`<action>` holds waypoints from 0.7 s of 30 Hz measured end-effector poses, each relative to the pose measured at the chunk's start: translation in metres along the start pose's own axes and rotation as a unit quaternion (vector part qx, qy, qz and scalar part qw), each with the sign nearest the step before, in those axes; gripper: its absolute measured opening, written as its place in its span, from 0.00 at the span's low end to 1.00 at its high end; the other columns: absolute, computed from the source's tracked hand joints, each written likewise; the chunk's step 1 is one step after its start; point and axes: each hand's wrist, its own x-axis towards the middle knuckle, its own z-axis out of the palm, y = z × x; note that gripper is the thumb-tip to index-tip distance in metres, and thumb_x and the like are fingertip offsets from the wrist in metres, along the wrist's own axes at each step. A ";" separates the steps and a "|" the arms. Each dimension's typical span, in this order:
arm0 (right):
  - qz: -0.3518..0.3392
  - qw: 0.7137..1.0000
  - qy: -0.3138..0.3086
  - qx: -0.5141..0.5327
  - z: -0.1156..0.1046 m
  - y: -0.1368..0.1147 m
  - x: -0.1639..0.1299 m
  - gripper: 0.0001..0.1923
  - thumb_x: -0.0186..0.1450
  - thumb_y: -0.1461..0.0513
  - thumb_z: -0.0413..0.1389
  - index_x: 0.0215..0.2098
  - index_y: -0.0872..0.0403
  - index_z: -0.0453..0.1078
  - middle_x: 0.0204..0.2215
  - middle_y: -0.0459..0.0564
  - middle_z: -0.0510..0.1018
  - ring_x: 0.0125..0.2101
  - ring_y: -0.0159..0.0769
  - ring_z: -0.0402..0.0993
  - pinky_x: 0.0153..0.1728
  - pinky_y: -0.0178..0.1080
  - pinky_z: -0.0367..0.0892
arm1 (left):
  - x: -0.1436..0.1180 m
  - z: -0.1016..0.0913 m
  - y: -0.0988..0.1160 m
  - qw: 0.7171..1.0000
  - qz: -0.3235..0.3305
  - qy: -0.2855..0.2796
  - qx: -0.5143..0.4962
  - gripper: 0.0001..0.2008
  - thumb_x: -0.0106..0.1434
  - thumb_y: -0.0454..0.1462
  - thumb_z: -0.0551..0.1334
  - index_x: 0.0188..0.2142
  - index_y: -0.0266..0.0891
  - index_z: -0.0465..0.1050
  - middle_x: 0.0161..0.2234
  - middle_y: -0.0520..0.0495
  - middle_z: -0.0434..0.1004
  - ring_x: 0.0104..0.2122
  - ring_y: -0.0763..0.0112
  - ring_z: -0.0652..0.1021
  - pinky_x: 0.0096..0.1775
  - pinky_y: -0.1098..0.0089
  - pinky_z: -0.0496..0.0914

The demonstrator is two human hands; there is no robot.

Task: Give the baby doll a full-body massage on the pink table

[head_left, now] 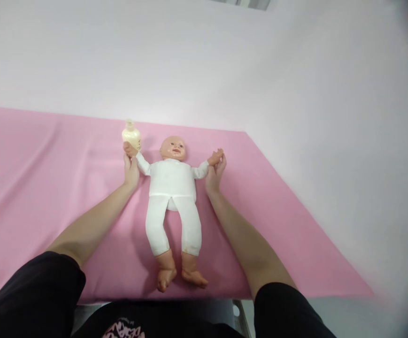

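A: Where are the hands, and what do they have hold of?

B: The left hand is stretched out along the pink sheet, its fingers closed round the small hand at the end of the doll's one outstretched arm. The right hand does the same on the other side, thumb and fingers pinched on the doll's other small hand, so both arms of the doll are held spread wide

A: And how does the doll lie?

B: On its back between the two forearms, head away from the person, face up. It wears a white top and white leggings; the bare feet point toward the person, near the close edge of the sheet

A: Anything beside the hands?

B: A pale cream bottle stands upright just beyond the left hand, close to the doll's raised fist. Whether the fist touches it I cannot tell

A: What is round all that?

B: The pink sheet covers the whole desk and lies fairly smooth, with soft folds to the left. Behind and to the right rises a plain white wall. At the bottom of the view are the person's black sleeves and a bit of dark printed clothing
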 end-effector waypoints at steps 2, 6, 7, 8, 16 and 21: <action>-0.048 0.996 -0.069 -0.021 0.005 -0.011 -0.005 0.35 0.69 0.58 0.52 0.73 0.49 0.50 0.72 0.57 0.60 0.72 0.43 0.58 0.71 0.55 0.58 | -0.007 0.004 0.014 0.998 0.045 -0.029 0.034 0.30 0.75 0.54 0.52 0.69 0.44 0.54 0.70 0.36 0.61 0.69 0.59 0.66 0.70 0.57 0.60; -0.123 0.953 -0.250 -0.116 0.011 -0.028 -0.015 0.31 0.66 0.64 0.52 0.68 0.48 0.63 0.64 0.54 0.74 0.64 0.46 0.70 0.67 0.55 0.65 | -0.018 0.012 0.032 0.951 0.158 -0.200 0.172 0.28 0.76 0.52 0.50 0.68 0.39 0.60 0.63 0.34 0.70 0.64 0.54 0.71 0.67 0.51 0.64; -0.144 0.937 -0.287 -0.139 0.011 -0.031 -0.016 0.31 0.64 0.66 0.51 0.66 0.47 0.66 0.62 0.53 0.76 0.62 0.47 0.72 0.66 0.56 0.66 | -0.019 0.013 0.033 0.929 0.181 -0.243 0.211 0.27 0.76 0.50 0.50 0.67 0.39 0.62 0.62 0.34 0.72 0.62 0.53 0.72 0.66 0.49 0.64; -0.162 0.923 -0.311 -0.156 0.012 -0.033 -0.016 0.32 0.63 0.68 0.51 0.65 0.47 0.68 0.61 0.52 0.77 0.60 0.47 0.74 0.65 0.57 0.67 | -0.020 0.014 0.033 0.908 0.199 -0.276 0.244 0.26 0.76 0.48 0.50 0.67 0.39 0.64 0.60 0.34 0.73 0.60 0.52 0.73 0.65 0.48 0.65; -0.183 0.915 -0.313 -0.177 0.013 -0.036 -0.016 0.36 0.59 0.70 0.49 0.65 0.47 0.68 0.60 0.52 0.78 0.59 0.46 0.75 0.63 0.57 0.69 | -0.020 0.015 0.031 0.885 0.213 -0.300 0.286 0.25 0.77 0.45 0.50 0.67 0.38 0.66 0.60 0.34 0.73 0.59 0.52 0.73 0.64 0.47 0.65; -0.103 0.963 -0.229 -0.100 0.011 -0.024 -0.019 0.34 0.64 0.66 0.53 0.69 0.48 0.61 0.64 0.55 0.72 0.65 0.45 0.69 0.68 0.54 0.65 | -0.021 0.014 0.038 0.939 0.187 -0.220 0.187 0.28 0.76 0.52 0.51 0.66 0.38 0.64 0.61 0.33 0.72 0.62 0.50 0.72 0.66 0.46 0.64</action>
